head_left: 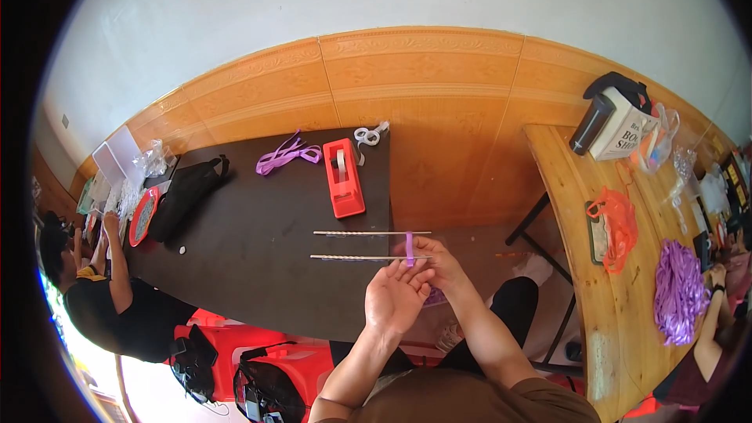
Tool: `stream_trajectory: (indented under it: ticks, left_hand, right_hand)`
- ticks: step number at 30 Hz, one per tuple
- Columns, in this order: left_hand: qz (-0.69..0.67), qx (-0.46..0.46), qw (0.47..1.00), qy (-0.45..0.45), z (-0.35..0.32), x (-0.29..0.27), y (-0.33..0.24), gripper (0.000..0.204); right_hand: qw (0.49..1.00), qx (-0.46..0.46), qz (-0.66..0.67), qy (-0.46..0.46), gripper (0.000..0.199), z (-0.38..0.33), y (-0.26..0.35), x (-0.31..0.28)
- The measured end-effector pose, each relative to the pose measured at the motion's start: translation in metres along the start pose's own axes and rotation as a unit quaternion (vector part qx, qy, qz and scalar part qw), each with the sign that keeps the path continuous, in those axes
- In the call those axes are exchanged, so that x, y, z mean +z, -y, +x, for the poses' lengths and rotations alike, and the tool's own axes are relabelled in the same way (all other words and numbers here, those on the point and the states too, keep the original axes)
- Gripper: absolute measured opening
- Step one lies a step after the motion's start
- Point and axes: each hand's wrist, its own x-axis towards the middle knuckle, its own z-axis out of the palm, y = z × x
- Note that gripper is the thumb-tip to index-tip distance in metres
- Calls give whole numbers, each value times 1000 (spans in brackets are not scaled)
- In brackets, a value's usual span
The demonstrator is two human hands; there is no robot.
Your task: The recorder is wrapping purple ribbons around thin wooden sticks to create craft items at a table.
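Two thin metal rods, the far rod [345, 233] and the near rod [345, 258], run parallel across the right edge of the dark table, with spiral-patterned stretches on their left parts. Near their right ends a purple ribbon [409, 244] bridges the gap between them. My right hand [440, 265] is closed at the ribbon and rod ends, thumb and fingers bent round the ribbon. Palm up, my left hand [395, 298] lies just below the near rod, its fingers loosely bent and apart, the tips close to the ribbon. More purple ribbon [435, 296] hangs below my right hand.
On the dark table [258, 211] are a red tape dispenser [345, 180], purple ribbon loops [286, 158], white tape rolls [368, 136] and a black bag [192, 188]. A wooden table [576, 235] at right bears a purple ribbon bundle [680, 294]. People sit at both sides.
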Motion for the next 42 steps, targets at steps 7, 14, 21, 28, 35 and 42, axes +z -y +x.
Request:
stream_trajectory:
  ticks: [7,14,21,28,35,42]
  left_hand:
    - [-7,-2,1000,-6,0,-1,2,38]
    - [-10,1,1000,6,2,-3,1,37]
    - [-19,6,1000,21,2,-5,1,36]
    - [-26,8,1000,15,3,-6,2,36]
    - [-28,6,1000,13,0,-1,1,35]
    - [-25,6,999,19,1,-4,1,34]
  right_hand:
    - [998,4,-13,61,10,13,-5,-7]
    - [997,-22,31,63,3,14,-9,8]
    - [999,-22,32,37,2,18,-18,-5]
    - [995,12,76,67,9,17,-16,-2]
    - [991,15,111,75,7,13,-16,5]
    - [997,32,70,22,14,10,-16,14]
